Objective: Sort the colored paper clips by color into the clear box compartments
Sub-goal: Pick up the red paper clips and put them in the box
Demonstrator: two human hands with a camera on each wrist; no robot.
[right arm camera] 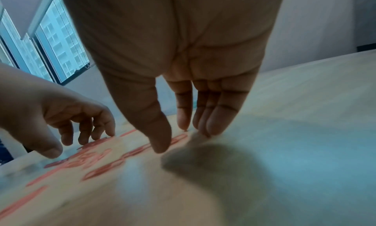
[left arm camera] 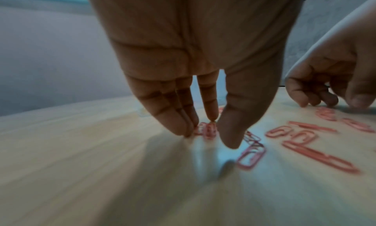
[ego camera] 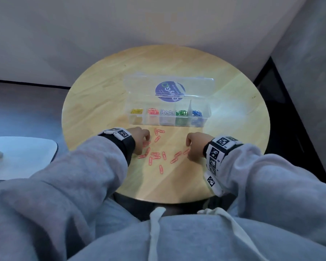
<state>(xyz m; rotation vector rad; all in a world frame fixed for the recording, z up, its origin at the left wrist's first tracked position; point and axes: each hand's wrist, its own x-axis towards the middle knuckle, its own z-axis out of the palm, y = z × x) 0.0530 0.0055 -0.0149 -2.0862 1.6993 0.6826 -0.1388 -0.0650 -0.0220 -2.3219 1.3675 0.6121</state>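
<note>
Several pink paper clips lie scattered on the round wooden table in front of the clear box. The box's compartments hold yellow, pink, white, green and blue clips. My left hand points its straight fingers down at the left of the scatter; its fingertips touch a small bunch of pink clips and the thumb stands just beside them. My right hand reaches down at the right of the scatter, its straight fingertips on the tabletop by a clip, holding nothing.
The box's lid stands open behind it with a round purple label. A white stool seat sits low at the left beside the table. The table's near edge is just above my lap, and walls close in behind and to the right.
</note>
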